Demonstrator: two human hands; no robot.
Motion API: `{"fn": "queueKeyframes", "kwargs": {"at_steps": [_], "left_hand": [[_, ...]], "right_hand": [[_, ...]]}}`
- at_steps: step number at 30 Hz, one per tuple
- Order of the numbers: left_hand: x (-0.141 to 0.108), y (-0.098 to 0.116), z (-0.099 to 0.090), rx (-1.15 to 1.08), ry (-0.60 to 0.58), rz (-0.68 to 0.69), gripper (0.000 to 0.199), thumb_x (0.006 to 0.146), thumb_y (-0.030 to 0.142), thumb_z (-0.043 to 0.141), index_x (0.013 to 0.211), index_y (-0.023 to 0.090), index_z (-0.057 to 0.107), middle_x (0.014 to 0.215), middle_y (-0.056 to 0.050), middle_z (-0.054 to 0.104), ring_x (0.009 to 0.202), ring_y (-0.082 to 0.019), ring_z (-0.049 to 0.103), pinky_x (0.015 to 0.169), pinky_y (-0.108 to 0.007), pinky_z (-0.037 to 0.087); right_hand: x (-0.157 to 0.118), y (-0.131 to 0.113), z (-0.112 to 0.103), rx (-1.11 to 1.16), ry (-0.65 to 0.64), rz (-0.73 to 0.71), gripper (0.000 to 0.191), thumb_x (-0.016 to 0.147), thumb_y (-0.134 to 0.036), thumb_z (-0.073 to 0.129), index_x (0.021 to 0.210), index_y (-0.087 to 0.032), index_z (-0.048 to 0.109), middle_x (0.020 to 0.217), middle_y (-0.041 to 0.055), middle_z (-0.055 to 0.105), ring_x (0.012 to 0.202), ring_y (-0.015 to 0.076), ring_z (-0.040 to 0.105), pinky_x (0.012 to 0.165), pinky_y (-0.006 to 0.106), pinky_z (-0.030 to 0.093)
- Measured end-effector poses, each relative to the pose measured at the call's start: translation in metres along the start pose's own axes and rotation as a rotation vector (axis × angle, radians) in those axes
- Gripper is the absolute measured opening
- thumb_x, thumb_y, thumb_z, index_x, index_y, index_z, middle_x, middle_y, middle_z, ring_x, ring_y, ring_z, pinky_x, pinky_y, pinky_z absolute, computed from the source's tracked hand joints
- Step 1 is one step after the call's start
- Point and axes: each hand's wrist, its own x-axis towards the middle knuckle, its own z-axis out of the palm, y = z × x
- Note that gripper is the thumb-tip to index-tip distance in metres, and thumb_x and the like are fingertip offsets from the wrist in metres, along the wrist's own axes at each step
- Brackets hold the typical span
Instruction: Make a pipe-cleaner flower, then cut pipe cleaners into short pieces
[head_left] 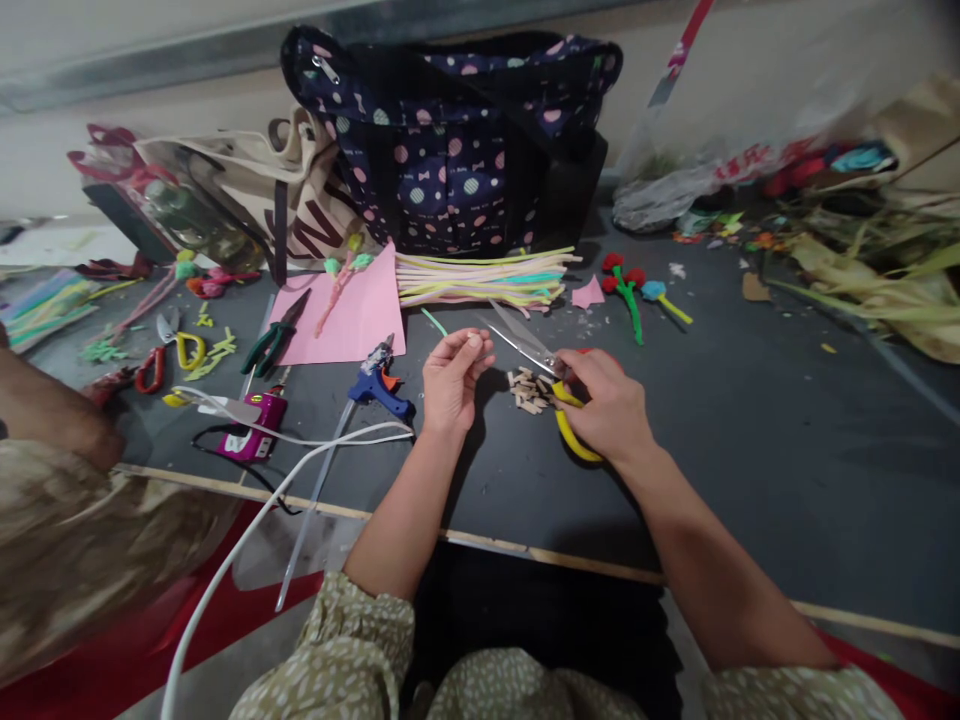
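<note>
My right hand [609, 405] grips scissors [525, 343] with yellow and red handles. Their blades stand apart, pointing up and to the left. To the left of the blades, my left hand [452, 380] pinches thumb against fingers, and whatever is between them is too small to make out. A short green strip [433, 322] shows just beyond that hand; whether it is held or lies on the table I cannot tell. Between both hands, close to the scissors, is a small pile of short wooden pieces [529, 389]. Behind them lies a bundle of pastel pipe cleaners [487, 278].
A blue glue gun [379, 388] and its white cable [262, 515] are left of my hands, near pliers [276, 335] and pink paper [345, 320]. A dark patterned bag [450, 150] stands behind. Red pompom flowers [624, 280] lie right. Another person's arm [52, 410] rests far left.
</note>
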Motion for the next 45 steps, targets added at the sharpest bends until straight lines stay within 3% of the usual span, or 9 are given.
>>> {"fn": "queueKeyframes", "kwargs": {"at_steps": [6,15,27,45], "left_hand": [[-0.0008,0.0007,-0.0002,-0.001,-0.016,0.023,0.030,0.060,0.024,0.087,0.083,0.017,0.071,0.072,0.003,0.070,0.063,-0.007,0.066,0.066,-0.019,0.056],[-0.0027,0.0012,0.0007,-0.009,-0.046,-0.025,0.028,0.059,0.025,0.086,0.080,0.018,0.069,0.077,0.002,0.071,0.061,-0.007,0.065,0.063,-0.019,0.056],[-0.0064,0.0008,0.0024,0.036,-0.067,-0.057,0.023,0.061,0.021,0.082,0.079,0.018,0.068,0.070,0.003,0.068,0.059,-0.008,0.064,0.065,-0.023,0.057],[-0.0060,0.0019,0.0012,0.083,-0.090,-0.037,0.018,0.061,0.021,0.081,0.075,0.019,0.071,0.060,0.003,0.067,0.054,-0.009,0.064,0.061,-0.023,0.057]], "right_hand": [[0.0007,-0.0039,-0.0015,-0.073,0.011,-0.082,0.032,0.078,-0.013,0.055,0.106,-0.021,0.066,0.088,0.0029,0.066,0.075,0.0156,0.061,0.062,0.024,0.043],[-0.0013,-0.0003,0.0010,-0.166,0.003,-0.131,0.033,0.080,-0.015,0.053,0.109,-0.022,0.066,0.089,0.0023,0.064,0.075,0.0144,0.058,0.059,0.024,0.037],[-0.0016,-0.0010,0.0011,-0.182,-0.050,-0.094,0.034,0.083,-0.016,0.051,0.113,-0.024,0.065,0.089,0.0039,0.064,0.077,0.0168,0.058,0.061,0.026,0.040],[-0.0028,0.0010,0.0006,-0.205,-0.026,-0.131,0.034,0.081,-0.016,0.051,0.111,-0.023,0.066,0.086,0.0032,0.065,0.074,0.0157,0.059,0.057,0.025,0.038]]}}
